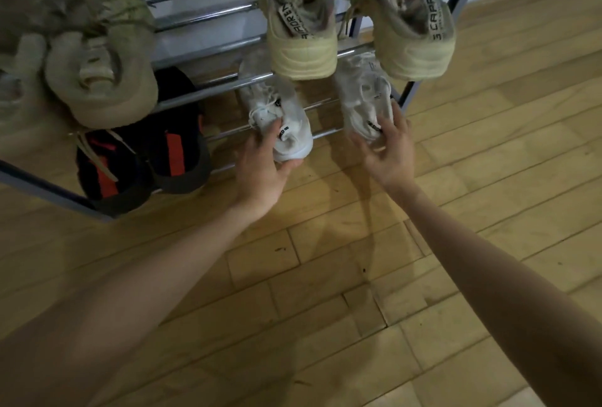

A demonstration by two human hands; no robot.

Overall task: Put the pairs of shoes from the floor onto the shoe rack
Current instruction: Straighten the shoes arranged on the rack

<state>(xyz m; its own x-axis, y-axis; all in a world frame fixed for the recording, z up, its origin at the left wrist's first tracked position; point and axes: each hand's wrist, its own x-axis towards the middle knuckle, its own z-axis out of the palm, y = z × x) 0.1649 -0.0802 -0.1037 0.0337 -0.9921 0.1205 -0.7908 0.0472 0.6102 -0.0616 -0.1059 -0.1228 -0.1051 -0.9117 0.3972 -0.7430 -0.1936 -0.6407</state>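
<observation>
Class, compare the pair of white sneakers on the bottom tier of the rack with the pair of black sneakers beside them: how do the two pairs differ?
The white lace-up sneakers are pale all over; the black sneakers carry orange-red stripes. Each white sneaker is held by a hand, left hand and right hand; nothing touches the black pair. The white sneakers sit apart; the black ones sit close together. Both pairs rest on the metal shoe rack bottom tier, heels outward.

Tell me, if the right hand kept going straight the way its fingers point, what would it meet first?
The right hand is already at the heel of the right white shoe on the lower shelf, fingers on it. Pushing on would just drive that shoe deeper along the rack bars, it seems.
</observation>
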